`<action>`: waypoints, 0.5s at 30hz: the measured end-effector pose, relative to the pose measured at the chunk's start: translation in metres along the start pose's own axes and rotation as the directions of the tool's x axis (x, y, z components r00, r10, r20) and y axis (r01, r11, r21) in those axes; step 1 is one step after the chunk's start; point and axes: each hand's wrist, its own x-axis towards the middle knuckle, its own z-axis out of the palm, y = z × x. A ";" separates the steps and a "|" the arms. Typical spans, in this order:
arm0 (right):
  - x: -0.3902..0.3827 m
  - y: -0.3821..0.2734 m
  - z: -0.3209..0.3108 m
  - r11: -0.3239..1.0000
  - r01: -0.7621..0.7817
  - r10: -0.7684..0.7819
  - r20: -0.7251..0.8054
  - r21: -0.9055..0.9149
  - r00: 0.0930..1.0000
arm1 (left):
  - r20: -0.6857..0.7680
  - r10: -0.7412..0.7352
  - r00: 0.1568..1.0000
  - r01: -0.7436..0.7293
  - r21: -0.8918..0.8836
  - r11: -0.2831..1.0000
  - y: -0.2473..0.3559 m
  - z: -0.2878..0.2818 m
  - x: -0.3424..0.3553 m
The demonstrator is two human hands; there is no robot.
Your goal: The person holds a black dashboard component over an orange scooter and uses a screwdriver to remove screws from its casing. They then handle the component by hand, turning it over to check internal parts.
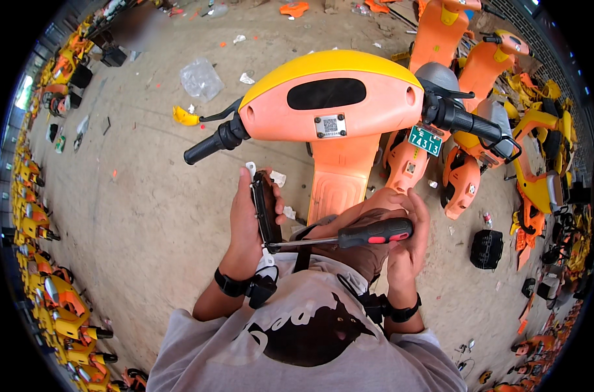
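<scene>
A long, narrow black part [265, 210], white at both ends, is clasped in the left hand [244, 228], near the scooter [271, 117]. The right hand [408, 251] grips a black screwdriver [369, 234] with red patches, its metal shaft reaching the part's lower end.

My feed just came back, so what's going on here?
The person's left hand holds a long dark part upright. The right hand has a black-and-red screwdriver, its shaft pointing left and its tip at or very near the part's lower end. An orange-and-yellow scooter stands just ahead; neither hand appears to be touching it.
</scene>
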 end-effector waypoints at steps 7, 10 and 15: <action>-0.010 0.004 0.001 0.985 -0.175 0.175 -0.009 -0.005 0.985 | -0.024 -0.037 0.999 0.036 -0.052 0.998 -0.001 -0.005 0.000; -0.010 0.001 -0.004 0.989 -0.122 0.119 0.040 0.079 0.992 | -0.056 -0.055 0.997 0.053 -0.041 0.998 -0.004 -0.006 -0.001; -0.003 -0.005 -0.002 0.965 -0.198 0.185 0.093 0.172 0.978 | -0.071 -0.065 0.995 0.058 -0.103 0.993 -0.003 -0.011 0.003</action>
